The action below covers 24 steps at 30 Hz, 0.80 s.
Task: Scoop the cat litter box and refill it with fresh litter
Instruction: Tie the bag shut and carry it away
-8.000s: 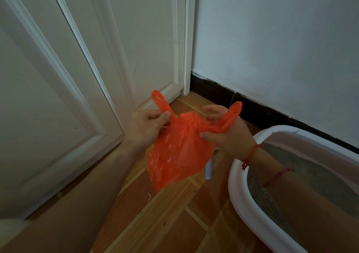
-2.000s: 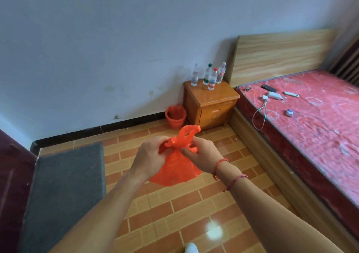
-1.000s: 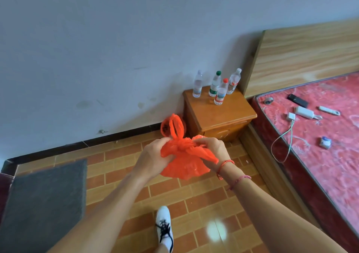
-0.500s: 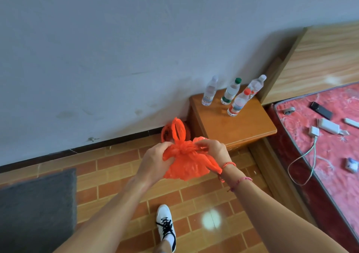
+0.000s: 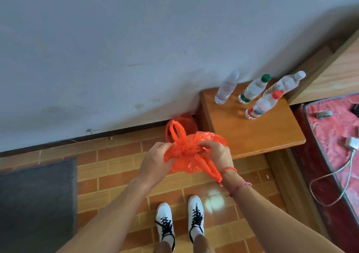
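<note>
Head camera looks down on an orange plastic bag (image 5: 186,155) held in the air between both hands, above the floor (image 5: 116,167) and just off the front left corner of a wooden nightstand (image 5: 252,132). The bag is thin, crinkled and translucent, and its mouth is gathered into a tight bunch. One handle loop (image 5: 175,130) stands up from that bunch, and a second strip of plastic hangs down toward the right wrist. The left hand (image 5: 155,163) has its fingers curled and clamped on the bunched neck from the left. The right hand (image 5: 217,153) pinches the same bunch from the right, fingers bent over the plastic. Thin red string bracelets (image 5: 229,169) circle the right wrist.

Behind the bag, partly hidden by it, an orange waste bin (image 5: 187,121) stands on the floor against the wall (image 5: 136,38), beside the nightstand's left side. Four plastic water bottles stand toward the back edge of the nightstand top: one with a clear cap (image 5: 226,89), one with a green cap (image 5: 254,89), one with a red cap (image 5: 262,105) and one with a white cap (image 5: 285,84).

Brick-pattern tiles in orange-brown cover the floor, and a black skirting (image 5: 58,142) runs along the foot of the pale wall. A dark grey mat (image 5: 37,200) lies at the left. At the right is a bed with a red cover (image 5: 338,136) and a wooden headboard (image 5: 342,70); a white charger (image 5: 351,143) and its cable lie on the cover. Two white shoes with black laces (image 5: 165,223) stand on the tiles below the hands.
</note>
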Tool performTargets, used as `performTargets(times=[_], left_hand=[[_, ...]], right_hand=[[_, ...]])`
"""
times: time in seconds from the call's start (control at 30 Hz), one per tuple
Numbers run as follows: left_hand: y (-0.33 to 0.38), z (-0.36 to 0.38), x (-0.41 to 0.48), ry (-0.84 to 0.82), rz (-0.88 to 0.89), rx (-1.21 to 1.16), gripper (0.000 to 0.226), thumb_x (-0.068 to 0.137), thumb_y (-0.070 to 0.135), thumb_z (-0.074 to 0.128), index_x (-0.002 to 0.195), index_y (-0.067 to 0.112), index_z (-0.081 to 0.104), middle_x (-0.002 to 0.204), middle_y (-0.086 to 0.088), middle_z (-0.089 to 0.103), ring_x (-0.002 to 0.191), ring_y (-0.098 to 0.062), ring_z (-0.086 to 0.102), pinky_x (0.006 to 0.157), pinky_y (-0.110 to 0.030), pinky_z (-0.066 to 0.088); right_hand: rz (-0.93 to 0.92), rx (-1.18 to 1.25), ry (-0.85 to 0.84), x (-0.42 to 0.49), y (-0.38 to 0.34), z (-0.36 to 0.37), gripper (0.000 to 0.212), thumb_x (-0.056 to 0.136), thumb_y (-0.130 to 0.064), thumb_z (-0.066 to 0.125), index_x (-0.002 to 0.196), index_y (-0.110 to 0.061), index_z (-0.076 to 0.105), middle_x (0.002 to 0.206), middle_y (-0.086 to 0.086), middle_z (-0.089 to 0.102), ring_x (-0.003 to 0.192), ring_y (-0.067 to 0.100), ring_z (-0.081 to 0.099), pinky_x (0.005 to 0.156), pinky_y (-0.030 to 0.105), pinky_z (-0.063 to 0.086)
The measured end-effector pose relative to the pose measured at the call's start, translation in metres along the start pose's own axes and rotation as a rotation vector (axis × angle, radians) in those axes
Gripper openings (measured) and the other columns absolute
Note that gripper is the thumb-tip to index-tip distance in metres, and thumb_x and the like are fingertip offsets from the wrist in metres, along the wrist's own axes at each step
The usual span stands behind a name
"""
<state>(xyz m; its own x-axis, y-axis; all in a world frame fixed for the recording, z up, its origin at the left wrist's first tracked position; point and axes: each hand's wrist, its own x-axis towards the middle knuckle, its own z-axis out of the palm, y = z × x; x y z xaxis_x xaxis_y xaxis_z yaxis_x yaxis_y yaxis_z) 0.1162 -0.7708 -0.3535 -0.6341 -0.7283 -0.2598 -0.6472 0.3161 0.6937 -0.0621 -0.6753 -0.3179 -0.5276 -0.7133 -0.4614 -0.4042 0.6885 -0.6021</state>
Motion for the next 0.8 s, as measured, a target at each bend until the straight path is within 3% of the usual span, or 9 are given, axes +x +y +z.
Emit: performTargets(times=[0.13,0.23,0.37,0.43,0.53,0.63,0.73,0.8], left_hand=[[-0.021,0.029,0.028,0.032,-0.032,0.018,0.031,0.085,0.012,0.068,0.116,0.016,0.068,0.111,-0.004,0.060,0.099,-0.019,0.060,0.086,-0.029,0.049],[-0.053,0.061,0.065,0.092,-0.077,0.044,0.034,0.082,0.006,0.066,0.115,0.015,0.068,0.108,-0.006,0.057,0.099,-0.024,0.059,0.085,-0.036,0.051],[-0.104,0.111,0.115,0.144,-0.099,0.042,0.047,0.077,-0.003,0.061,0.119,0.017,0.065,0.110,-0.009,0.055,0.097,-0.029,0.060,0.081,-0.035,0.051],[-0.132,0.137,0.140,0.145,-0.082,0.025,0.050,0.078,-0.006,0.058,0.121,0.018,0.065,0.111,-0.009,0.055,0.099,-0.029,0.059,0.085,-0.030,0.047],[-0.170,0.173,0.176,0.127,-0.110,-0.028,0.054,0.079,-0.006,0.052,0.123,0.023,0.062,0.114,-0.005,0.053,0.104,-0.022,0.055,0.085,-0.015,0.035],[-0.203,0.207,0.202,0.088,-0.131,-0.104,0.052,0.083,-0.003,0.047,0.123,0.028,0.059,0.115,-0.001,0.052,0.104,-0.015,0.052,0.088,-0.016,0.033],[-0.233,0.237,0.223,0.087,-0.090,-0.143,0.055,0.079,-0.006,0.046,0.123,0.024,0.058,0.114,-0.003,0.054,0.107,-0.016,0.053,0.092,-0.017,0.036],[-0.252,0.253,0.238,0.122,-0.081,-0.152,0.056,0.075,-0.009,0.047,0.122,0.019,0.059,0.112,-0.004,0.056,0.103,-0.018,0.055,0.087,-0.013,0.037]], right_hand=[[-0.017,0.051,0.033,0.039,0.021,0.022,0.025,0.080,-0.005,0.068,0.098,-0.020,0.077,0.101,0.005,0.074,0.098,0.020,0.065,0.081,0.019,0.045],[0.002,0.075,0.031,0.088,0.043,0.055,0.026,0.082,-0.004,0.066,0.103,-0.018,0.076,0.116,0.004,0.070,0.110,0.019,0.063,0.086,0.010,0.038],[0.021,0.086,0.052,0.154,0.084,0.105,0.029,0.086,-0.001,0.063,0.107,-0.018,0.074,0.137,0.007,0.056,0.126,0.027,0.053,0.102,0.026,0.039],[0.037,0.085,-0.046,0.187,0.109,0.133,0.028,0.091,0.004,0.053,0.114,-0.003,0.068,0.137,0.018,0.053,0.128,0.038,0.047,0.103,0.031,0.037],[0.003,0.092,0.003,0.239,0.143,0.180,0.032,0.089,-0.001,0.056,0.114,-0.015,0.070,0.137,0.006,0.054,0.130,0.027,0.048,0.098,0.015,0.035],[0.083,0.173,0.062,0.270,0.169,0.211,0.033,0.084,0.002,0.062,0.108,-0.019,0.074,0.123,-0.004,0.059,0.129,0.013,0.047,0.091,-0.001,0.029],[0.036,0.231,0.093,0.296,0.192,0.238,0.037,0.079,0.004,0.065,0.097,-0.027,0.071,0.117,0.005,0.067,0.118,0.017,0.057,0.101,0.021,0.041],[0.024,0.253,0.098,0.313,0.209,0.257,0.037,0.078,0.005,0.066,0.102,-0.023,0.069,0.110,0.000,0.068,0.103,0.010,0.059,0.095,0.022,0.044]])
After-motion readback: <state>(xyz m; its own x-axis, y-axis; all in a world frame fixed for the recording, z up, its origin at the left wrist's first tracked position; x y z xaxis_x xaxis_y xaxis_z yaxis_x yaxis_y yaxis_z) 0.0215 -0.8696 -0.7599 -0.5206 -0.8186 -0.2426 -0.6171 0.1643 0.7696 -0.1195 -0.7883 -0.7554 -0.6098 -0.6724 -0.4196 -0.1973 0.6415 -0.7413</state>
